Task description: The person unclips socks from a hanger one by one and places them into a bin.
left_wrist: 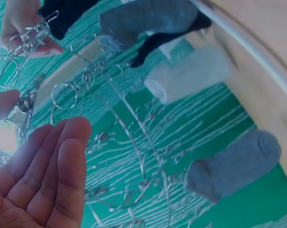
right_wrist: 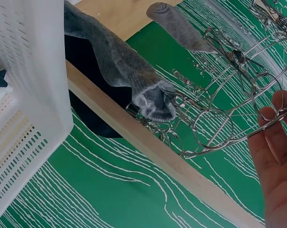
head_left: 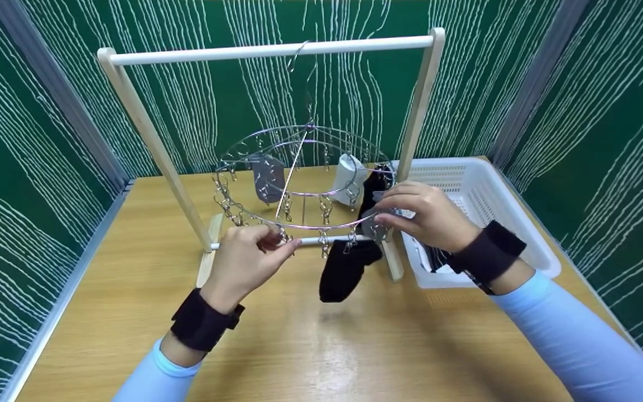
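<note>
A round metal clip hanger (head_left: pixel 313 227) hangs from the wooden rack's bar by its hook. My right hand (head_left: pixel 425 215) pinches the hanger's rim on the right, its fingers also seen on the wire in the right wrist view. At the front left, my left hand (head_left: pixel 246 259) is beside the rim, thumb apart from the fingers (left_wrist: pixel 69 161), with a metal clip (left_wrist: pixel 25 103) near the thumb. Socks hang from the clips: a grey sock (head_left: pixel 269 180) at the back left, a white sock (head_left: pixel 348 174), a black sock (head_left: pixel 349 273), and another grey sock (right_wrist: pixel 117 59) near my right hand.
The rack's wooden posts (head_left: pixel 148 134) stand on both sides of the hanger. A white perforated basket (head_left: pixel 522 223) sits to the right on the wooden table (head_left: pixel 277 340), holding some dark and white cloth items. Green walls (head_left: pixel 14 195) with white lines surround the table.
</note>
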